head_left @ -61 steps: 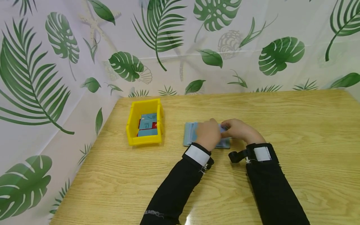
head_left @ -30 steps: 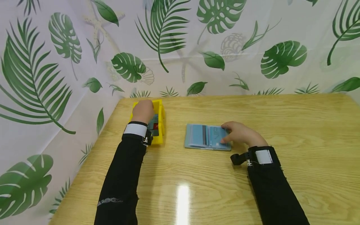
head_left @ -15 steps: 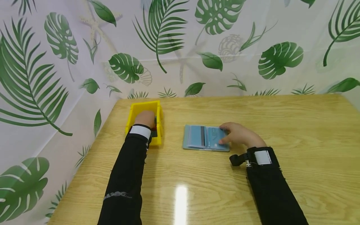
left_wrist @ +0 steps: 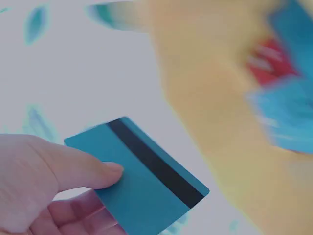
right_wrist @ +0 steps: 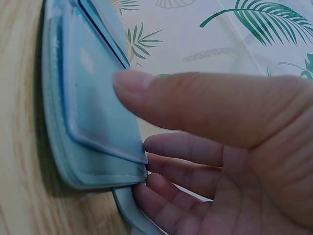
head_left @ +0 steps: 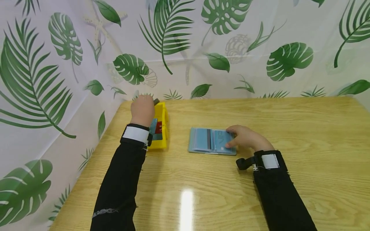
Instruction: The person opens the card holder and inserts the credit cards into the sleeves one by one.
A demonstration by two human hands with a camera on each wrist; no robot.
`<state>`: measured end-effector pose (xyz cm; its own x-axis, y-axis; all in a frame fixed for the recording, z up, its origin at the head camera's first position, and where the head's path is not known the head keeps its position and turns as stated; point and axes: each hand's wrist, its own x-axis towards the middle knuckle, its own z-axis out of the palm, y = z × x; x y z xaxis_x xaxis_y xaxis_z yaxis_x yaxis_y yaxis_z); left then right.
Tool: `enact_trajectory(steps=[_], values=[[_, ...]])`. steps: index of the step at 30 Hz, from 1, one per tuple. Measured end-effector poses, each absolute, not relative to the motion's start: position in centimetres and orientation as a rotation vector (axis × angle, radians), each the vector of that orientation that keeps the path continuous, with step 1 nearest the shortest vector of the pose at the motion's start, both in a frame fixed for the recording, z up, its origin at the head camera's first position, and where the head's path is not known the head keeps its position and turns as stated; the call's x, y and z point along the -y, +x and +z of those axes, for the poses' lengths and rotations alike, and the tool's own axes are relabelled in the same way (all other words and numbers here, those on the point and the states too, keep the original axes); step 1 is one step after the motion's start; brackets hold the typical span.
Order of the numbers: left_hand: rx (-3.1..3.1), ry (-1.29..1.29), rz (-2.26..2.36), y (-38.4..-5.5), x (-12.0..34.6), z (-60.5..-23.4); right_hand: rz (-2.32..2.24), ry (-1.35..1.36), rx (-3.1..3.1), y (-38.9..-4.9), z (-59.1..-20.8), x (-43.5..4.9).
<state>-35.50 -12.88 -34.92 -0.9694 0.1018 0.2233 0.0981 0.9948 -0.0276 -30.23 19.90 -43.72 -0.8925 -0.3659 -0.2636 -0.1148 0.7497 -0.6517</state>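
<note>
My left hand (head_left: 142,110) is raised over the far left part of the yellow bin (head_left: 164,128). Between its thumb and fingers it pinches a blue card (left_wrist: 139,183) whose black stripe faces the left wrist camera. A light-blue card holder (head_left: 191,141) lies spread on the table, with blue cards in its clear sleeves; one sleeve shows a dark stripe. My right hand (head_left: 247,138) holds its right end, thumb on top of the clear sleeve (right_wrist: 98,107) and the other fingers at the edge.
More cards lie inside the bin, among them a red card (head_left: 158,127) and blue ones. The wooden table (head_left: 303,134) meets a leaf-print cloth (head_left: 185,80) along its back and left side.
My left hand has gone from the card holder to the bin, dipped into it, and come back up with a blue card. The right hand has stayed at the holder's right end.
</note>
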Motion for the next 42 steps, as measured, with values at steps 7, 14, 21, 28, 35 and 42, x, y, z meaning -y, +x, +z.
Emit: enact_trajectory(steps=[7,14,21,28,35,42], values=[[2.744,-0.453,-0.567,-31.9,8.3,-33.2,-0.908,-0.39,-2.571,-30.2,-43.8,-19.8],[2.894,-0.532,-0.862,-31.0,4.6,-36.7,-0.878,-0.399,-2.613,-30.1,-44.3,-19.2],[2.889,-0.419,-1.331,-31.0,4.1,-39.6,-0.706,-0.42,-2.737,-30.0,-44.5,-18.4],[2.82,-0.279,-1.62,-30.8,4.1,-40.8,-0.687,-0.42,-2.774,-30.1,-44.4,-18.3],[2.757,-0.258,-1.654,-30.9,4.3,-41.1,-0.765,-0.414,-2.783,-29.8,-43.6,-18.1],[2.71,-0.204,-1.716,-31.1,4.7,-41.1,-0.748,-0.385,-2.733,-29.7,-43.0,-17.9]])
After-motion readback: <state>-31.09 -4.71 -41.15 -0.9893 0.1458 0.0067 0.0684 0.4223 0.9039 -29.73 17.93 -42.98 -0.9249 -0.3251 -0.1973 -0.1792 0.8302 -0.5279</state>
